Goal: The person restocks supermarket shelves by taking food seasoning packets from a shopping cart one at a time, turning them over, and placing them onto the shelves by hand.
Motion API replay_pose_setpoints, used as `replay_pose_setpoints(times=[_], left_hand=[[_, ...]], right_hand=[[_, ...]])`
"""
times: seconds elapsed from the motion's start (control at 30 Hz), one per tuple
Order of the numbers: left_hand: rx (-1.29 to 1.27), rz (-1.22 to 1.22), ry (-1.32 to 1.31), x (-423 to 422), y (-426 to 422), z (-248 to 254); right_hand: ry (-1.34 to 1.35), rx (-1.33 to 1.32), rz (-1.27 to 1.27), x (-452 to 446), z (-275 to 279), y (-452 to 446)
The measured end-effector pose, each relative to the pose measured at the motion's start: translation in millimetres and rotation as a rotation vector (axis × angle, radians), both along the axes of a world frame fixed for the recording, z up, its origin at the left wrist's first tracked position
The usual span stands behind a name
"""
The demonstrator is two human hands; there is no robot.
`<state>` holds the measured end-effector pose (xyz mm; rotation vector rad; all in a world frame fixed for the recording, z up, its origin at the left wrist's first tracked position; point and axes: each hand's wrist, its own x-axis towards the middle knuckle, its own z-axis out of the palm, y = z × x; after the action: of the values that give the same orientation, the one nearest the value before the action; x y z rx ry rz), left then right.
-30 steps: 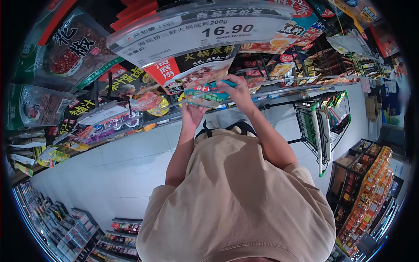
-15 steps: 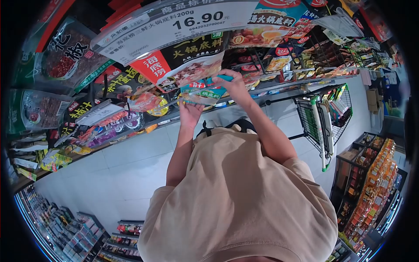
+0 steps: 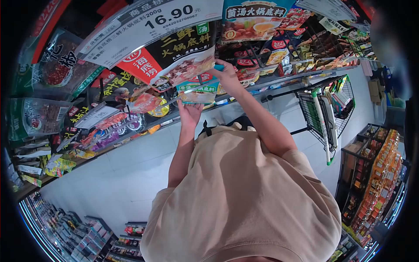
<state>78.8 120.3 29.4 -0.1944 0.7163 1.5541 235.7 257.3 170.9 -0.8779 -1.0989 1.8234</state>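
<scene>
A teal and white food packet [image 3: 197, 92] is between my hands, in front of the shelf's edge. My left hand [image 3: 190, 112] has its fingers behind or under the packet's lower edge and its thumb at the left corner. My right hand [image 3: 227, 76] pinches the packet's upper right corner, where a teal bit shows at the fingertips. Just above hangs a black and red packet [image 3: 174, 59], beneath a large price label [image 3: 148, 26] reading 16.90. A bigger teal packet [image 3: 253, 22] hangs right of the label.
Packed shelves with a metal front rail [image 3: 279, 83] run across the top. A wire shopping cart [image 3: 325, 111] with goods stands at the right on the tiled floor [image 3: 135, 166]. Display racks [image 3: 375, 183] stand at the lower right, others at the lower left.
The view has shifted, and the label and hanging packets now lie further left. The packet between my hands has turned, its front now more visible. My right hand has moved up and left.
</scene>
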Motion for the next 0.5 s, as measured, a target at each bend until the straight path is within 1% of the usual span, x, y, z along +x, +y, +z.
replay_pose_setpoints(times=[0.07, 0.13, 0.17, 0.23, 0.27, 0.3, 0.37, 0.4, 0.47, 0.5], left_hand=[[0.057, -0.003, -0.005, 0, 5, -4], [0.039, -0.014, -0.002, 1, 8, 6], [0.016, -0.021, -0.001, 1, 8, 11], [-0.012, -0.017, -0.009, 0, 8, 17], [-0.044, -0.008, -0.017, 0, 9, 19], [-0.042, -0.014, -0.015, -1, 10, 16], [-0.041, 0.031, -0.068, -3, 13, 8], [-0.041, 0.021, -0.067, -3, 15, 9], [0.056, 0.082, -0.029, -1, 18, 10], [0.054, 0.066, -0.028, -1, 20, 11]], right_hand=[[-0.022, 0.003, -0.020, 1, -3, -1], [-0.262, 0.047, -0.061, 3, 0, -9], [-0.260, 0.048, -0.066, 6, 1, -16], [-0.192, 0.049, 0.032, 14, -2, -27], [-0.072, 0.100, 0.016, 16, -18, -30], [-0.071, 0.102, 0.010, 20, -37, -35], [-0.355, 0.362, -0.096, 32, -64, -49], [-0.356, 0.360, -0.107, 40, -59, -57], [-0.679, 0.523, -0.111, 55, -44, -76], [-0.681, 0.516, -0.125, 60, -44, -82]])
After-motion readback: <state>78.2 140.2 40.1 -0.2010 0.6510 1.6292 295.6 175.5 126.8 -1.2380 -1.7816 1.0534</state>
